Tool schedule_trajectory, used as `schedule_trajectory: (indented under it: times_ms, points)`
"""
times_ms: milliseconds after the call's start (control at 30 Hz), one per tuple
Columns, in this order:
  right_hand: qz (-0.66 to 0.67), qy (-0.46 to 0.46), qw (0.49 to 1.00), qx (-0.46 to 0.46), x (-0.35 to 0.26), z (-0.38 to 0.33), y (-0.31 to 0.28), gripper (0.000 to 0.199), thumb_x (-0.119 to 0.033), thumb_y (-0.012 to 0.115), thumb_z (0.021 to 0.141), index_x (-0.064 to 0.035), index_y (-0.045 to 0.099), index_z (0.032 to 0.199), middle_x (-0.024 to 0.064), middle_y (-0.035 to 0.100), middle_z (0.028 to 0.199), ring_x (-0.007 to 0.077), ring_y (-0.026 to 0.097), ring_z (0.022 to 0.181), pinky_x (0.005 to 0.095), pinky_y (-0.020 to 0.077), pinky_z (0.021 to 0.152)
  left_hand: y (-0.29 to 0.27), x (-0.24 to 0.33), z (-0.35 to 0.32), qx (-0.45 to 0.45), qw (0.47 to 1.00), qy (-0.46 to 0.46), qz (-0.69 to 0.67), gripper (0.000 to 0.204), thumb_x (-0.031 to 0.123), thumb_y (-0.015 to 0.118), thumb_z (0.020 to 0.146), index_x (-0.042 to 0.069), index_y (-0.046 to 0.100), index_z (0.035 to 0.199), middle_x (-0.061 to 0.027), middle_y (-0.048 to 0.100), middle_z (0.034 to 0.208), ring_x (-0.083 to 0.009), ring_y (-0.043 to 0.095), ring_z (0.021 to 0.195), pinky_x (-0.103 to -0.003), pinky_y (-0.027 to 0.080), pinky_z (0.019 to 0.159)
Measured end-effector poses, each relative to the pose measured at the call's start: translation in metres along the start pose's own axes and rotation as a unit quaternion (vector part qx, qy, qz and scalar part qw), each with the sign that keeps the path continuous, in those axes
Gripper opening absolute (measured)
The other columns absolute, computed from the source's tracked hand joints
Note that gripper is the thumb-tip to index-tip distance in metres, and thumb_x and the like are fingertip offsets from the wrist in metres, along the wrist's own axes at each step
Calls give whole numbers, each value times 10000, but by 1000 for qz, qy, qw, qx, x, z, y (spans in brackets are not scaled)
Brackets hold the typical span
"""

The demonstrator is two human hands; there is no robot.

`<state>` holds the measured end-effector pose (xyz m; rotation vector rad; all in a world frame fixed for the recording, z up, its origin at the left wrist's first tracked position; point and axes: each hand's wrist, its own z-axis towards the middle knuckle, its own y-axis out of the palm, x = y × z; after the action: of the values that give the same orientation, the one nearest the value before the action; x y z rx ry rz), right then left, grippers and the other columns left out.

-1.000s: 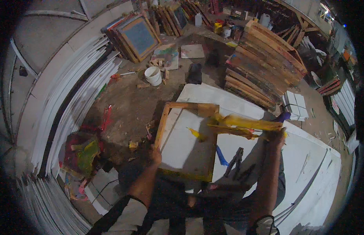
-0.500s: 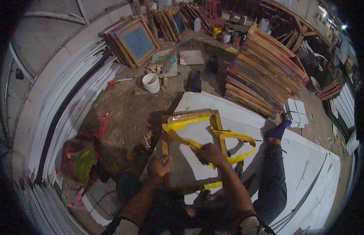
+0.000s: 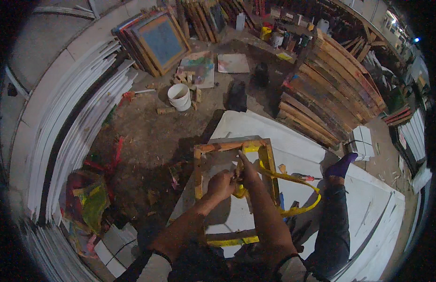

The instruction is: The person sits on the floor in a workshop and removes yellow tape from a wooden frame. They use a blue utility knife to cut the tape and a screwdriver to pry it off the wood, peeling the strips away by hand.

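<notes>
A wooden frame (image 3: 198, 175) lies before me on white sheets, with yellow strip along parts of its far, right and near sides. Over its opening, my left hand (image 3: 221, 186) and my right hand (image 3: 248, 175) meet, fingers closed. A bunched yellow strip (image 3: 241, 191) shows under my right hand and seems gripped between both; the fingertips partly hide it. From the frame's right side, a loose length of the same strip (image 3: 315, 203) loops out over the sheets. Beyond that loop lies a screwdriver (image 3: 308, 178) with a red handle, close to my foot.
Stacked wooden frames (image 3: 330, 89) stand at the far right, with more leaning frames (image 3: 161, 42) at the back left. A white bucket (image 3: 180, 97) sits on the floor ahead. Long white strips (image 3: 81, 122) line the left. A tied white bundle (image 3: 361, 142) lies beyond my foot.
My left hand has let go of the frame's left side and moved right to meet my right hand. My right hand has shifted up, and the strip's left length is now bunched.
</notes>
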<state>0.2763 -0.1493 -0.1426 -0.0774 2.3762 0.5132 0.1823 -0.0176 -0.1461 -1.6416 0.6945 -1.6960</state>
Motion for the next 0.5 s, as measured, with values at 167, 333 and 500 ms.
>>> schedule_trajectory:
  times_ms: [167, 333, 500]
  points:
    - [16, -107, 994, -5, 29, 23, -10, 403, -373, 620, 972, -39, 594, 1195, 72, 606, 819, 204, 603, 669, 347, 447, 492, -2, -52, 47, -92, 954, 82, -273, 378, 236, 695, 882, 27, 689, 1197, -137, 723, 1074, -324, 697, 1016, -446, 540, 909]
    - [-504, -402, 758, 102, 64, 97, -47, 342, -359, 598, 994, -39, 619, 1111, 26, 577, 718, 168, 566, 581, 337, 426, 480, 33, -87, 119, 99, 944, 165, 267, 669, 415, 627, 937, 77, 438, 1483, -139, 606, 1348, -392, 541, 1279, -583, 447, 1032]
    - [-535, -364, 756, 100, 70, 129, -107, 226, -261, 680, 887, -41, 642, 922, 83, 592, 664, 207, 572, 537, 365, 445, 499, 111, -91, 169, -9, 951, 62, 301, 680, 514, 558, 951, 163, 406, 1514, -145, 543, 1409, -430, 521, 1260, -604, 444, 1021]
